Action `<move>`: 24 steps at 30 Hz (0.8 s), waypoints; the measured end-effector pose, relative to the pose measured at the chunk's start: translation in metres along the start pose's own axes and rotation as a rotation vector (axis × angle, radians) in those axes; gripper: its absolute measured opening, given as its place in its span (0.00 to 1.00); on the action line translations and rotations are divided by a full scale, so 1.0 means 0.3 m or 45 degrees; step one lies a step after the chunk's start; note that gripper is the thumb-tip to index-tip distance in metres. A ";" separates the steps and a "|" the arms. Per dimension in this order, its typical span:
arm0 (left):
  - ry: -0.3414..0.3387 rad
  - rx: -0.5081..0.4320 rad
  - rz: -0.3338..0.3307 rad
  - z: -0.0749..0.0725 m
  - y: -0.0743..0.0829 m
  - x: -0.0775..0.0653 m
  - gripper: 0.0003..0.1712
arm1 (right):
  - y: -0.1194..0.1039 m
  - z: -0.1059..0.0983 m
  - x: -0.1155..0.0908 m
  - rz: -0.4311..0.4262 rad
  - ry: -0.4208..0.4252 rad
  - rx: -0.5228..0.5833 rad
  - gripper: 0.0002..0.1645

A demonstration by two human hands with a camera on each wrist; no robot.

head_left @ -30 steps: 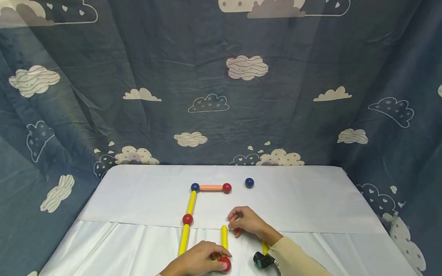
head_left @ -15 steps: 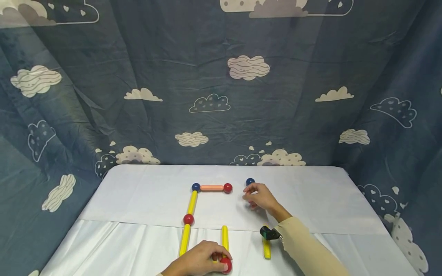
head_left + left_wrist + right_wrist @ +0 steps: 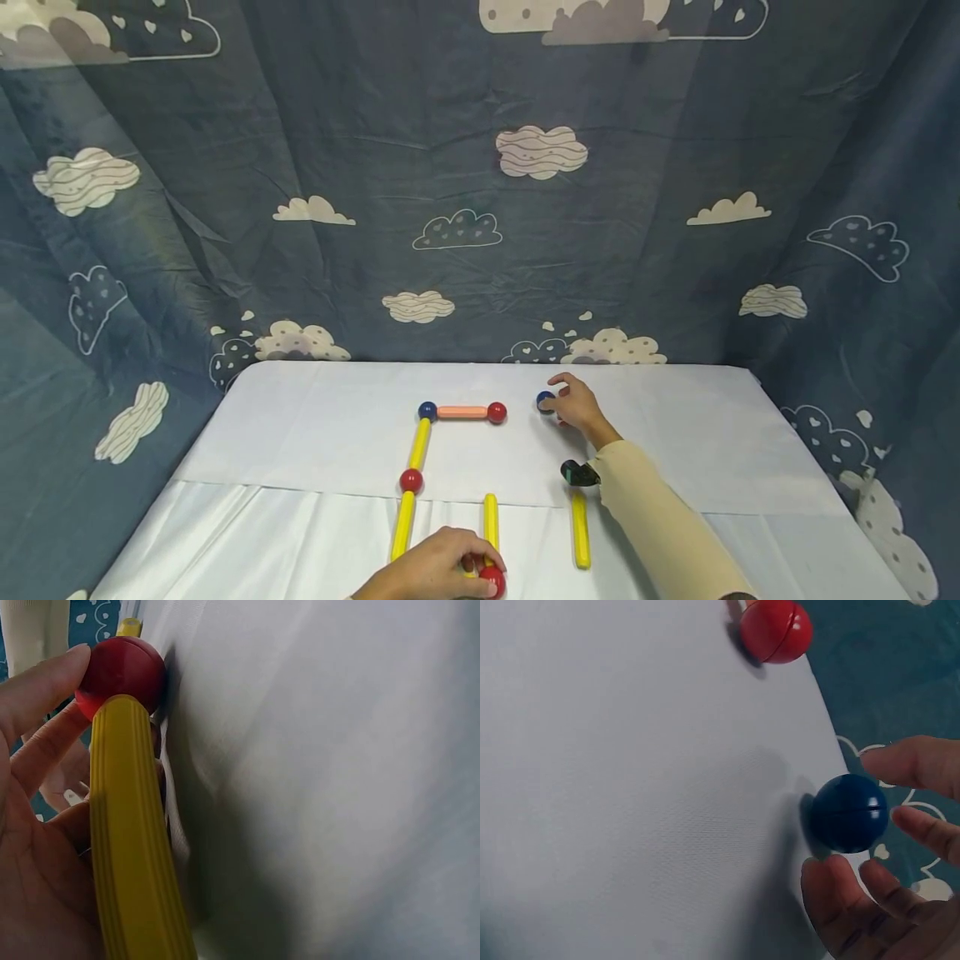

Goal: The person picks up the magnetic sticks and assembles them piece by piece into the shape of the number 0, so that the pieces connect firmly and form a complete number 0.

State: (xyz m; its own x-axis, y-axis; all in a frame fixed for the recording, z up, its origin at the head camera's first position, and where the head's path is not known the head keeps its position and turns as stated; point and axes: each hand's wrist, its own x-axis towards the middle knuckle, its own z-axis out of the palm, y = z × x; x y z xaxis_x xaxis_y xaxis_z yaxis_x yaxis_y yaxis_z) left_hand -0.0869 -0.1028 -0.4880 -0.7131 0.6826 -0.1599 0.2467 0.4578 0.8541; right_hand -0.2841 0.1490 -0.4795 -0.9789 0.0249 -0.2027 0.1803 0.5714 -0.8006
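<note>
At the front of the table, my left hand holds a red ball between thumb and fingers. A yellow rod points away from that ball, and the left wrist view shows another yellow rod joined to it, running back under the palm. Farther off, my right hand is at a loose blue ball. In the right wrist view its spread fingers surround the blue ball, with visible gaps between fingertips and ball.
Left of the blue ball, a joined chain includes a red ball, an orange rod, a blue ball, yellow rods and another red ball. A loose yellow rod lies beneath the right forearm. A cloud-patterned curtain borders the white table.
My right hand has moved away from the yellow rod near the left hand, up and right to the loose blue ball. The left hand has stayed on its red ball.
</note>
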 end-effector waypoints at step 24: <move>-0.029 -0.007 0.007 -0.016 -0.003 0.012 0.09 | 0.040 0.026 -0.031 -0.046 -0.176 0.039 0.18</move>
State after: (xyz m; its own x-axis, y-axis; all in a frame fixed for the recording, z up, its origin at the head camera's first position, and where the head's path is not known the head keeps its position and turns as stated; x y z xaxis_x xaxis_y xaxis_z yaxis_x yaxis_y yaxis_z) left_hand -0.0927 -0.1036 -0.4872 -0.6966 0.6980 -0.1660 0.2471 0.4507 0.8578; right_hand -0.2722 0.1492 -0.4916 -0.9626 -0.1101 -0.2474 0.1497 0.5448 -0.8251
